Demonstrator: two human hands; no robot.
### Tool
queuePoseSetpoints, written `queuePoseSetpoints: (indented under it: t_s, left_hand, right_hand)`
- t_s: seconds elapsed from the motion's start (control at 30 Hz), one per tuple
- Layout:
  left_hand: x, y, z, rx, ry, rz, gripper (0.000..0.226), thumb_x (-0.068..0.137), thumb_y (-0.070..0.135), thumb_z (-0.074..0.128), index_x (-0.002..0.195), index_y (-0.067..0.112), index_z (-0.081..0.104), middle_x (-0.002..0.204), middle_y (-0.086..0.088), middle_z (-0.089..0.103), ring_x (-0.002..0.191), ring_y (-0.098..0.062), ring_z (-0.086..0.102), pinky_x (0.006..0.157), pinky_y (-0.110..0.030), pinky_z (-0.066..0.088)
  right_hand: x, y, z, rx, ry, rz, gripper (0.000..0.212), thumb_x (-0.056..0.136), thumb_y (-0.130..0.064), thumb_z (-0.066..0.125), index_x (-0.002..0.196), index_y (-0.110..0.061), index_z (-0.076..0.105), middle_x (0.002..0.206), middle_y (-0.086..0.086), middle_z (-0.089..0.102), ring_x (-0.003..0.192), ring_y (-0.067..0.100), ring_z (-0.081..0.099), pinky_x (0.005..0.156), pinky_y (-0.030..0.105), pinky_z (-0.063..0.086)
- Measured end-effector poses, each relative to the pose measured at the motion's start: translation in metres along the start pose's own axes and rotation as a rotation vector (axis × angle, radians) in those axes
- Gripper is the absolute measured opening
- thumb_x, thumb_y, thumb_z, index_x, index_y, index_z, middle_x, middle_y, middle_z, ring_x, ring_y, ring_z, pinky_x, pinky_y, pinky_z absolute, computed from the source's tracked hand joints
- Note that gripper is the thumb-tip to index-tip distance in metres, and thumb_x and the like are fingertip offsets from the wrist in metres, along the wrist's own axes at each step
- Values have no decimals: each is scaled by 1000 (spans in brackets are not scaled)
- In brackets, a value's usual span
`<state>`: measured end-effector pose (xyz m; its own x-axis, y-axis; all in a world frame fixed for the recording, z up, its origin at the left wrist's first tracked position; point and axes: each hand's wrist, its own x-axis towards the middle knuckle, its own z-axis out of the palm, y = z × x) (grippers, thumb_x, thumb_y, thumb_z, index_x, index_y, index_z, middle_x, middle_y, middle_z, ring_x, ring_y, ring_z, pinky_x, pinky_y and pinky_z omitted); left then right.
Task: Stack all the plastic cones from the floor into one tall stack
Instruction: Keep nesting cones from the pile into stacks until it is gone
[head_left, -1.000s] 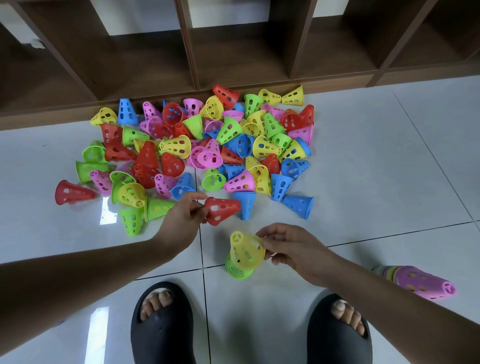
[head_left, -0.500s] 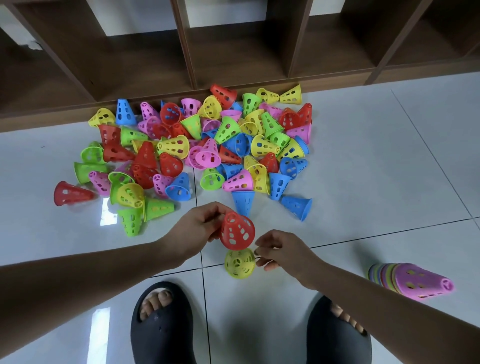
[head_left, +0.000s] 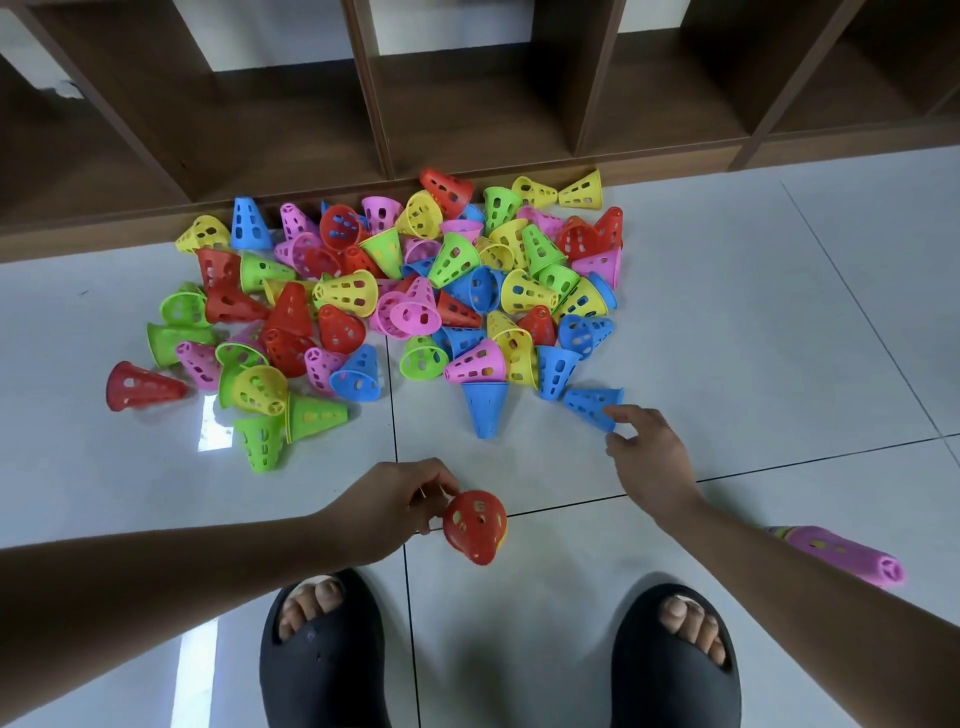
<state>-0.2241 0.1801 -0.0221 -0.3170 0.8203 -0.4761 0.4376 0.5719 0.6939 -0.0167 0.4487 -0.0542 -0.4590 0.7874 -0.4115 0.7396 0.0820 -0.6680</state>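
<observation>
Loose pile of cones (head_left: 395, 296) spread on floor tiles (head_left: 727, 338) in front of wooden shelf unit (head_left: 467, 114), mostly left & centre. L hand (head_left: 395, 499) pinches rim of red cone (head_left: 475, 525), which sits over a yellow cone; only a yellow edge shows under it. R hand (head_left: 649, 457) is open, forefinger touching narrow end of blue cone (head_left: 592, 405) at pile's near edge. Far right: pink-topped stack (head_left: 841, 556) lies on its side, partly behind R forearm.
</observation>
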Motion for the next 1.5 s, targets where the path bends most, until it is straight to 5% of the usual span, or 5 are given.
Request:
queuePoseSetpoints:
  t_s: [0.2, 0.43, 0.73, 0.97, 1.5]
  left_hand:
    - [20, -25, -22, -13, 160, -109, 15, 101, 20, 63, 104, 35, 67, 87, 10, 77, 71, -5, 74, 66, -28, 54]
    - [43, -48, -61, -188, 372, -220, 39, 102, 15, 62, 135, 32, 52, 96, -4, 76, 71, -14, 78, 64, -45, 65]
    - [55, -58, -87, -347, 432, -337, 44, 103, 24, 57, 145, 33, 51, 126, 1, 68, 78, -14, 81, 54, -30, 56]
    - [54, -56, -85, -389, 455, -314, 31, 105, 18, 58, 135, 25, 63, 128, 2, 68, 80, -14, 81, 60, -32, 57]
    - [27, 14, -64, -426, 388, -42, 7, 101, 11, 69, 101, 17, 72, 80, 6, 71, 67, -10, 63, 60, -14, 45]
  right_hand:
    - [-4, -6, -4, 92, 17, 40, 32, 103, -17, 53, 125, -35, 67, 117, -3, 73, 74, 6, 65, 60, 25, 47]
    - [-23, -29, -7, 283, 96, -39, 16, 100, -19, 63, 90, -28, 71, 85, -11, 73, 74, 10, 69, 63, 27, 48]
    - [-54, -51, 15, 713, -367, 3, 18, 102, -2, 61, 111, -7, 75, 87, 14, 73, 76, 26, 63, 66, 34, 48]
    - [-74, -51, 27, 510, -580, -57, 25, 102, 2, 56, 111, -12, 74, 86, 14, 74, 75, 21, 65, 66, 34, 49]
    - [-47, -44, 41, -21, -471, -193, 18, 96, -15, 64, 94, -31, 73, 87, -12, 72, 74, 11, 71, 60, 22, 49]
